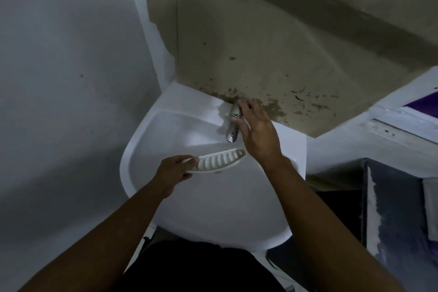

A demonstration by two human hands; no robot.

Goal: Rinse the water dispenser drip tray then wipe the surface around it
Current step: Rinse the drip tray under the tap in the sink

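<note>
The white slotted drip tray [221, 161] hangs over the bowl of a white sink [166, 130], just below the spout of a chrome tap [233, 129]. My left hand [174, 172] grips the tray's left end, thumb on top. My right hand [257, 130] is at the tap, its fingers resting on the tap's handle near the wall. I see no water running from the spout.
A grey wall stands close on the left. Behind the sink is a stained beige wall [272, 66]. To the right are a white ledge [379, 140] and a dark blue surface [403, 216] lower down. My dark clothing fills the bottom edge.
</note>
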